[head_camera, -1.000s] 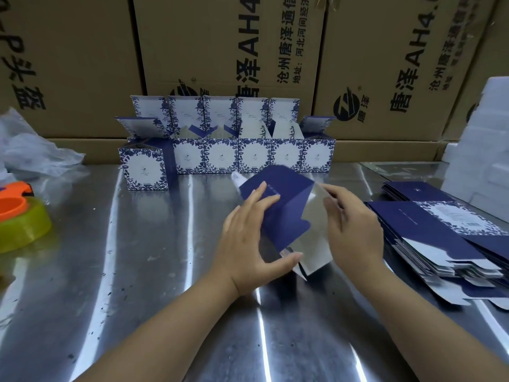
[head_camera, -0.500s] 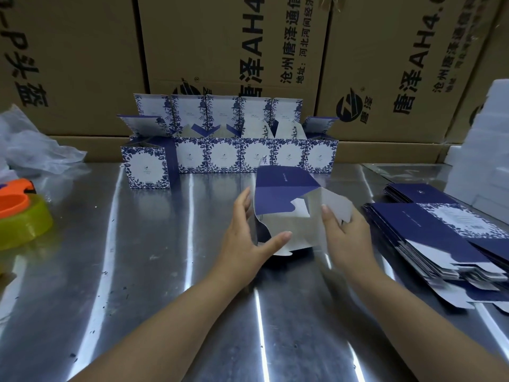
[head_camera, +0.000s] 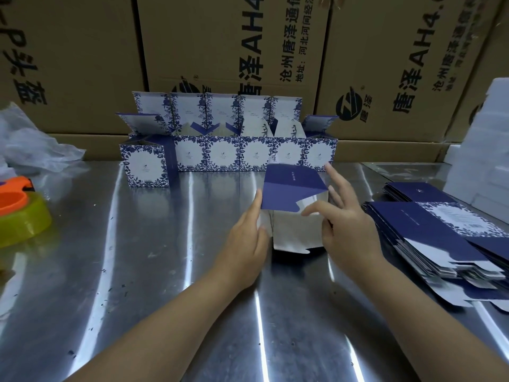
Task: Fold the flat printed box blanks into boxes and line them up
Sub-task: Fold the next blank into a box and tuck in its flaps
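Two straight-fingered hands flanked the upright, half-folded navy-and-white cardboard box (head_camera: pixel 294 227), left hand (head_camera: pixel 248 241) against its side, right hand (head_camera: pixel 348 235) at its flap.

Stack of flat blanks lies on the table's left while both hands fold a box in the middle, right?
No: head view shows the stack of flat blanks on the right; left hand and right hand do fold a box in the middle.

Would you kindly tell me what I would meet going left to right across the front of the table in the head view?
Tape dispenser, left hand, half-folded box, right hand, stack of flat box blanks.
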